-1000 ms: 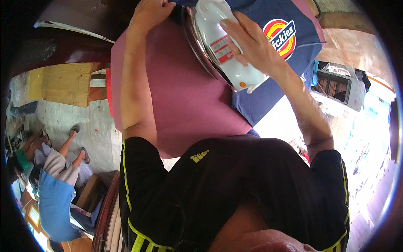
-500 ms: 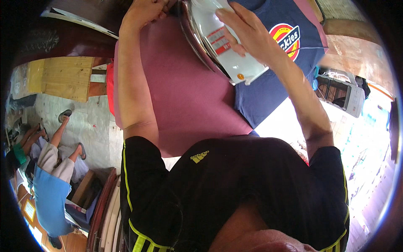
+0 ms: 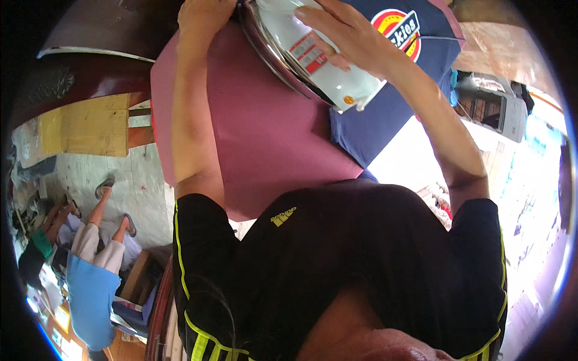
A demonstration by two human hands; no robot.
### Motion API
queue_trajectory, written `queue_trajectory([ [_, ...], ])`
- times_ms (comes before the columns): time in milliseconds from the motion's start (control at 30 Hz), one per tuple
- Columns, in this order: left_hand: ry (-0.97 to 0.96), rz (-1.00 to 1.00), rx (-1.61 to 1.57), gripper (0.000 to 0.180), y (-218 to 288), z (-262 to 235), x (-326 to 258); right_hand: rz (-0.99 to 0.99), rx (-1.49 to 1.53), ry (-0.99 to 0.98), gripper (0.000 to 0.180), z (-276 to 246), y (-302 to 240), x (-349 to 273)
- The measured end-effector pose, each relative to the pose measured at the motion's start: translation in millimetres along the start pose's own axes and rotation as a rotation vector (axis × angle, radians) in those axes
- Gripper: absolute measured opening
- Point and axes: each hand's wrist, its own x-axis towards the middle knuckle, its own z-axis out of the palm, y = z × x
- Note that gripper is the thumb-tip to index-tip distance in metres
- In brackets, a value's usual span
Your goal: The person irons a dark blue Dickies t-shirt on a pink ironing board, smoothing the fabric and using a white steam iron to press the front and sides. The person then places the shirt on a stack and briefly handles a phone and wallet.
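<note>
A white clothes iron (image 3: 328,84) with a shiny chrome lower edge, a red printed label and a small orange mark lies at the top centre. My right hand (image 3: 352,39) is closed over it, fingers and thumb across its upper body. Under and beside it spreads a navy garment (image 3: 379,129) with a round red and yellow printed badge. Left of the iron's far part is my left hand (image 3: 206,18), cut by the upper edge; its fingers look curled, and anything in them is hidden. Both lie above a maroon cloth-covered surface (image 3: 259,138).
A yellow wooden bench (image 3: 84,126) stands at the left, under a dark brown edge (image 3: 102,81). Lower left, a person in a blue top (image 3: 90,295) is beside a wooden box (image 3: 137,277). A grey boxy appliance (image 3: 503,114) is at the right, near bright glare.
The whole view has shifted slightly. My left hand and the iron sit higher and a little farther left in the picture, with my right hand still on the iron.
</note>
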Motion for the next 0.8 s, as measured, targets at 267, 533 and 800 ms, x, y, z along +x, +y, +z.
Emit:
queue_trajectory([
  [267,0.055,-0.053,0.165,0.028,24.4,19.9,2.1,0.899,1.109,-0.291,0.03,-100.1,-77.7,-81.4],
  [533,-0.07,-0.172,0.12,0.026,21.5,6.2,8.5,1.117,1.159,-0.317,0.045,-96.7,-93.4,-75.6],
  [800,0.077,0.035,0.01,0.023,11.8,2.7,9.2,0.218,0.584,0.094,0.031,-10.2,-24.7,2.5],
])
